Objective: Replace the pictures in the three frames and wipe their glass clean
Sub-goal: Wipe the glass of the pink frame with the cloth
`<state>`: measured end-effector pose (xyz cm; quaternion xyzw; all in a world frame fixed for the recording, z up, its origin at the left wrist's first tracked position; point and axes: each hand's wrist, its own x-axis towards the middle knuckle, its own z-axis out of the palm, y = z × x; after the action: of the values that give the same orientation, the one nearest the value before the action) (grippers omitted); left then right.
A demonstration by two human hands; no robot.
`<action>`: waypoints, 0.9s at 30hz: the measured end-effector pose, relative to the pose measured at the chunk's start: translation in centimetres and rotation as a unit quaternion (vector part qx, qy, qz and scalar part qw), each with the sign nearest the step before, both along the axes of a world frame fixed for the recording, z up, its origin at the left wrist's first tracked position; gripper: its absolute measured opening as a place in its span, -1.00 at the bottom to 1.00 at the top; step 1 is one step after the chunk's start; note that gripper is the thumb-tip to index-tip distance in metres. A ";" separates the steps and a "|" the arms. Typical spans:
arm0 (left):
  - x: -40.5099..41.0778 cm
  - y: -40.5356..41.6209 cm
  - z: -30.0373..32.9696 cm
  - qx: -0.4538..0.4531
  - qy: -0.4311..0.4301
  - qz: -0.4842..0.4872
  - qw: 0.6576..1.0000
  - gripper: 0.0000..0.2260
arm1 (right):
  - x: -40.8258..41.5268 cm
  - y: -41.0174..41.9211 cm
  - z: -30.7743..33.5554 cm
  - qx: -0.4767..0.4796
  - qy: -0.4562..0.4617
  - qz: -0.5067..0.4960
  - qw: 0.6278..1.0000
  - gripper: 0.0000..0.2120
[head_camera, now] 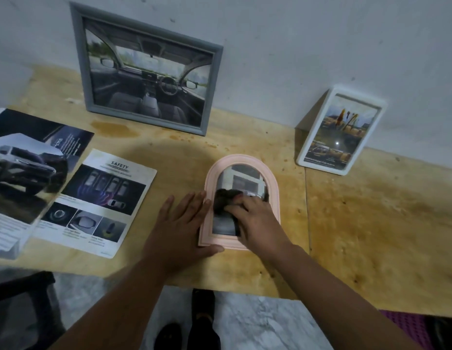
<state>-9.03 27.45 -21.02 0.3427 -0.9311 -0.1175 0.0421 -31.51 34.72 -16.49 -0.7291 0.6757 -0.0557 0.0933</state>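
Frames number three on the wooden bench [245, 137]. We see the pink arched frame [271, 184] lying flat near the front edge, about midway along it. Our right hand [257, 218] rests on its glass with the fingers curled over a dark cloth [223, 202], so that grip is holding the cloth against the pane. Our left hand [180, 223] lies flat and spread, fingers straight, against the frame's left side, with the thumb along its lower left corner; that grip is wide and holds nothing.

At the back edge the grey frame [79, 59] stands leaning on the wall [320, 46] and shows a car interior. Towards the back right, well apart from it, the white frame [381, 103] also leans on the wall, tilted, with a yellowish picture inside.

On the left part of the bench lie loose printed sheets: a safety leaflet [101, 195] with car pictures, just beside the left hand, and a larger car brochure [30, 157] at the left edge, partly overlapping the leaflet.

Dark stains [113, 128] mark the wood in front of the grey frame. Below the front edge we see a marbled floor [257, 322] and dark footwear [203, 314].
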 end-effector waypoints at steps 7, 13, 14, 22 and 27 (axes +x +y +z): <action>-0.1 0.1 0.3 0.007 0.003 0.003 1.000 -0.02 | 0.2 -2.4 1.7 -0.026 0.154 -0.126 0.980 -0.59; -0.1 0.1 0.2 -0.006 0.010 0.004 1.000 -0.02 | 0.7 -1.6 0.2 -0.041 0.137 -0.135 0.980 -0.50; 0.0 0.2 0.2 -0.007 0.011 0.004 1.000 -0.02 | 1.0 -1.3 -0.3 -0.035 0.132 -0.142 0.980 -0.54; 0.0 0.0 0.2 0.004 -0.007 0.006 1.000 -0.02 | 0.3 -3.0 -1.0 -0.026 0.017 -0.162 0.986 -0.68; 0.0 0.2 0.2 0.001 0.008 0.005 1.000 -0.03 | 0.4 0.1 0.1 -0.014 -0.019 -0.051 0.998 -0.74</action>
<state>-9.01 27.62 -20.81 0.3464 -0.9290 -0.1207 0.0495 -31.10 34.86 -16.37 -0.6935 0.7096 -0.0832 0.0929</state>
